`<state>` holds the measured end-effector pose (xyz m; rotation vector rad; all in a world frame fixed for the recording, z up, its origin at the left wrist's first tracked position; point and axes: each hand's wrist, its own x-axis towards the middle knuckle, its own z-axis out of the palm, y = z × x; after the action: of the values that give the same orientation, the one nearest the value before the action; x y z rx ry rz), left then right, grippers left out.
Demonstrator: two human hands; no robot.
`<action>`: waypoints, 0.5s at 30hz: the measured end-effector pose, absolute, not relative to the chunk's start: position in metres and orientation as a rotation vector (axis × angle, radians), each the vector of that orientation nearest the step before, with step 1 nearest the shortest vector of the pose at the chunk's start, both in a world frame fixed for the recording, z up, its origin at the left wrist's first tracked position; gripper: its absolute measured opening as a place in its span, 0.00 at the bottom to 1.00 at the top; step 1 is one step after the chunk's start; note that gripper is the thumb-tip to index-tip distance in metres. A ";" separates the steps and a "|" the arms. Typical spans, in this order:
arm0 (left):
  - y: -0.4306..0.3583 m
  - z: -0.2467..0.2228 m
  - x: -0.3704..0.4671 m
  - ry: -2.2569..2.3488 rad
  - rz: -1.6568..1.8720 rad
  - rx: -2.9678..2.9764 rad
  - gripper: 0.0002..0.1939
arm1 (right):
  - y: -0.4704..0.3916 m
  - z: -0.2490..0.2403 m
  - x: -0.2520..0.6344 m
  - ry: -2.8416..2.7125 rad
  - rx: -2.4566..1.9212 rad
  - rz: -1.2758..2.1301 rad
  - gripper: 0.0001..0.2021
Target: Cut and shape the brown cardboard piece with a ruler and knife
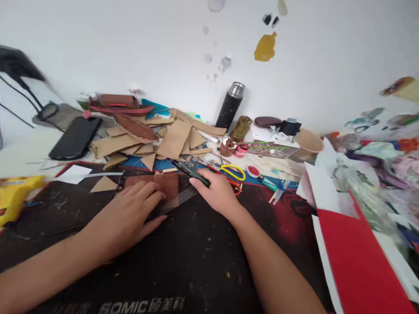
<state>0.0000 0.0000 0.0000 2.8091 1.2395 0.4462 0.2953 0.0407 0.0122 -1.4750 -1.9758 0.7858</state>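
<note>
My left hand (131,213) lies with its fingers apart over a reddish-brown piece (170,185) on the black mat (196,261). A clear ruler-like strip (187,196) runs from beside that hand toward the right. My right hand (218,189) is closed on a dark green pen (193,173), whose tip points to the upper left. Scissors with yellow and red handles (237,173) lie just behind my right hand.
Cardboard scraps (175,137) are heaped at the back, near a black phone (77,137) and a black flask (231,104). A yellow glue gun (19,194) lies left. Red sheet (360,257) and plastic bags sit right.
</note>
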 end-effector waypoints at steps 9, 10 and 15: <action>0.001 0.003 -0.011 1.187 0.442 2.782 0.14 | 0.038 0.008 0.291 -1.959 -1.329 0.743 0.10; 0.000 0.004 -0.014 1.163 0.449 2.784 0.13 | 0.038 0.008 0.291 -1.959 -1.321 0.738 0.11; -0.005 0.016 -0.024 1.049 0.452 2.763 0.11 | 0.037 0.008 0.290 -1.940 -1.298 0.717 0.11</action>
<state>-0.0243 -0.0049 0.0164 2.7629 1.0490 0.4520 0.2902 0.0369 0.0080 -1.2982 -1.9398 0.7166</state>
